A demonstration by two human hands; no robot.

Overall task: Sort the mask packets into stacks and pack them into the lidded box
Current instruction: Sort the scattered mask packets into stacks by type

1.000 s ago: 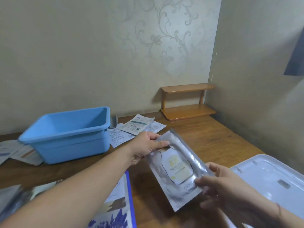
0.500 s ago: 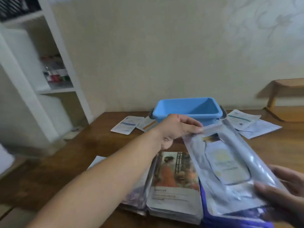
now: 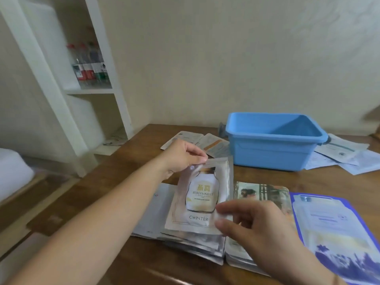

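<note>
A silver mask packet (image 3: 200, 197) printed "BIRD'S-NEST" and "CWINTER" lies on top of a stack of silver packets (image 3: 185, 238) at the near middle of the wooden surface (image 3: 127, 163). The left hand (image 3: 181, 156) pinches the packet's far top corner between thumb and fingertips, its forearm crossing the view from the lower left. The right hand (image 3: 253, 227) has its thumb pressed on the packet's near right corner while the other fingers curl loosely beside it; whether they grip underneath cannot be told. Just right of this stack sits a second stack of packets (image 3: 265, 195) with a painted figure on the top one, partly hidden by the right hand. Farther right lies a blue-edged packet (image 3: 337, 229) with a pale panel. Beyond the stacks stands the open blue box (image 3: 273, 145), with no packets visible inside. Loose white packets (image 3: 345, 155) are scattered to its right and a few more (image 3: 197, 138) to its left near the wall. A white shelf unit (image 3: 86, 58) on the left holds bottles (image 3: 88, 64).
</note>
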